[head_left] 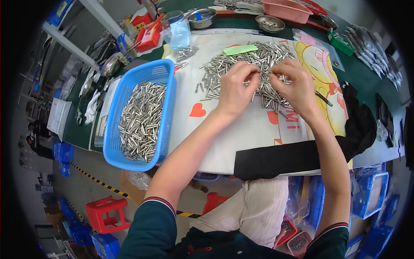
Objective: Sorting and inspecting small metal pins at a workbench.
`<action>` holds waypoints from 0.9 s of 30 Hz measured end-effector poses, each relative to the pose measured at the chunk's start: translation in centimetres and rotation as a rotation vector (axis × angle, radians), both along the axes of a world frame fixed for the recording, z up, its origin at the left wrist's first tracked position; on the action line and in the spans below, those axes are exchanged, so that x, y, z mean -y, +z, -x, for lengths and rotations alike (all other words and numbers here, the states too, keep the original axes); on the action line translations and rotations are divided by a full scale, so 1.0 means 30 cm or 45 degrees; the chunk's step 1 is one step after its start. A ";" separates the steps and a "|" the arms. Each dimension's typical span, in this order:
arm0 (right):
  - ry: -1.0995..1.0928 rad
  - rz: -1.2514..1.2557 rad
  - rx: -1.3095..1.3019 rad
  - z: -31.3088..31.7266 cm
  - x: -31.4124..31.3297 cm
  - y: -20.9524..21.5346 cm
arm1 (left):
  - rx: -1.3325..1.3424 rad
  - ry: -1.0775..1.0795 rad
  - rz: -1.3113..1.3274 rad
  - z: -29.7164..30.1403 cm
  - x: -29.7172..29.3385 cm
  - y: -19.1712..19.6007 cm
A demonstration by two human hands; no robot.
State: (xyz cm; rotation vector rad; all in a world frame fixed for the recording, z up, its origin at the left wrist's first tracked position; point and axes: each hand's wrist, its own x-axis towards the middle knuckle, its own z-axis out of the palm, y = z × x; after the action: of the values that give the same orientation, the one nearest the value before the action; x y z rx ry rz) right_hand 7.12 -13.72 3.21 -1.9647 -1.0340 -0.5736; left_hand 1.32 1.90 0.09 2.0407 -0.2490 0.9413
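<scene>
Both hands work in a loose heap of short, shiny metal pins spread at twelve o'clock on the table. The left hand has its fingers curled, pinching a few pins; the right hand is likewise bent down onto the heap, fingertips closed on pins. The two hands sit just beside each other. At nine o'clock a blue perforated plastic basket holds more of the same smooth cylinders. Beneath lies a white printed sheet with hearts, over a green table. A black cloth drapes the near edge. Red plastic stools stand on the grey floor at seven o'clock.
</scene>
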 end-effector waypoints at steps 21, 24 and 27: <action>0.107 -0.516 -0.108 0.068 -0.051 -0.133 | 0.055 -0.155 0.323 0.020 0.047 -0.069; 0.108 -0.508 -0.121 0.070 -0.047 -0.132 | 0.060 -0.155 0.336 0.022 0.051 -0.069; 0.105 -0.501 -0.179 0.072 -0.045 -0.128 | 0.012 -0.155 0.341 0.026 0.053 -0.063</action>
State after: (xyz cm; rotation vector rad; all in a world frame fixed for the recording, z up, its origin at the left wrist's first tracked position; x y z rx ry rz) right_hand 4.96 -12.36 -0.62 -1.5853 -0.8381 -0.5391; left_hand 0.54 0.32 -1.81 1.7561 -0.2360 0.8600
